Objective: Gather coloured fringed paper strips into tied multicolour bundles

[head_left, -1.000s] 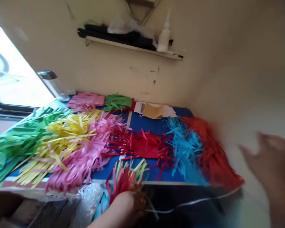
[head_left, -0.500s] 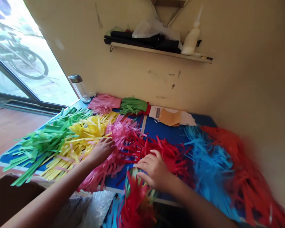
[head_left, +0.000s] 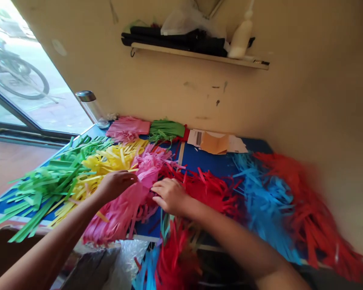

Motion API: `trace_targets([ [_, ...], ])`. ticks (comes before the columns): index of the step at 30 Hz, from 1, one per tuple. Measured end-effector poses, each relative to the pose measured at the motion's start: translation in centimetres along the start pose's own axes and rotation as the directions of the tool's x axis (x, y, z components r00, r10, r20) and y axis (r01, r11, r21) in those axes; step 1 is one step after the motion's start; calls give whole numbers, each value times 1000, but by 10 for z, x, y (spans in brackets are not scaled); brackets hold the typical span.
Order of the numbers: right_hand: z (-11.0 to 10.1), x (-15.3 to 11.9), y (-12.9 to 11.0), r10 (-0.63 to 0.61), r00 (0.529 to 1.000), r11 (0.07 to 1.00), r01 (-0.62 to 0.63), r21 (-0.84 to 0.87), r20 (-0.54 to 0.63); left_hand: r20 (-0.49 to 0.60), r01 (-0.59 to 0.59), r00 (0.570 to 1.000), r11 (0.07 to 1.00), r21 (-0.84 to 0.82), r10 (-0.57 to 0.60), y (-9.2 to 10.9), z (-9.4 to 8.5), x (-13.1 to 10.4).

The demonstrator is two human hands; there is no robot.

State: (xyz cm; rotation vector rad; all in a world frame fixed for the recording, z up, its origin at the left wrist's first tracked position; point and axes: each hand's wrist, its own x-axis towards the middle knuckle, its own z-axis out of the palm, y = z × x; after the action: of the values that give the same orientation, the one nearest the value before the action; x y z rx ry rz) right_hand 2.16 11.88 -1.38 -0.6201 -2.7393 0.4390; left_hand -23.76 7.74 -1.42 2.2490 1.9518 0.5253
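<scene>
Fringed paper lies in coloured heaps across the blue table: green [head_left: 45, 181], yellow [head_left: 111, 159], pink [head_left: 115, 215], red [head_left: 211, 187], light blue [head_left: 266, 201] and orange-red [head_left: 314, 213]. My left hand [head_left: 119, 183] is closed on the upper part of the pink fringe, which hangs toward the near edge. Facing it, my right hand [head_left: 169, 195] has its fingers apart at the pink heap's right side, with nothing visible in them. Below my right hand, a multicoloured bunch [head_left: 174, 253] of red and blue strips hangs at the table's near edge.
At the back stand a glass bottle [head_left: 93, 110], folded pink [head_left: 130, 127] and green fringe [head_left: 167, 129], and white papers with an orange piece [head_left: 214, 143]. A wall shelf [head_left: 199, 55] holds a white squeeze bottle [head_left: 240, 38]. Clear plastic [head_left: 133, 257] lies below the near edge.
My left hand has moved left and lifted pink fringe. My right hand has shifted left and slightly up, toward it. The view has shifted slightly.
</scene>
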Motion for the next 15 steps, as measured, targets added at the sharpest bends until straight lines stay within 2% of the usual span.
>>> trace_targets([
  [3, 15, 33, -4, -73, 991, 995, 80, -63, 108, -34, 101, 995, 992, 80, -99, 14, -8, -3],
  [5, 22, 46, -9, -110, 975, 989, 127, -74, 194, -64, 165, 986, 974, 156, -156, 27, -8, -4],
  [8, 30, 50, -14, -128, 964, 986, 148, -73, 232, -131, 286, 957, 920, 268, -259, 43, -9, -5],
  [10, 33, 47, -14, -90, 969, 990, 112, -83, 230, -175, 373, 927, 872, 317, -332, 46, -17, -4],
  [12, 35, 44, -11, -58, 967, 992, 84, -98, 247, -217, 457, 889, 821, 342, -404, 44, -36, -1],
  [15, 39, 44, -7, -43, 963, 990, 77, -119, 265, -332, 593, 802, 725, 350, -497, 36, -85, 11],
])
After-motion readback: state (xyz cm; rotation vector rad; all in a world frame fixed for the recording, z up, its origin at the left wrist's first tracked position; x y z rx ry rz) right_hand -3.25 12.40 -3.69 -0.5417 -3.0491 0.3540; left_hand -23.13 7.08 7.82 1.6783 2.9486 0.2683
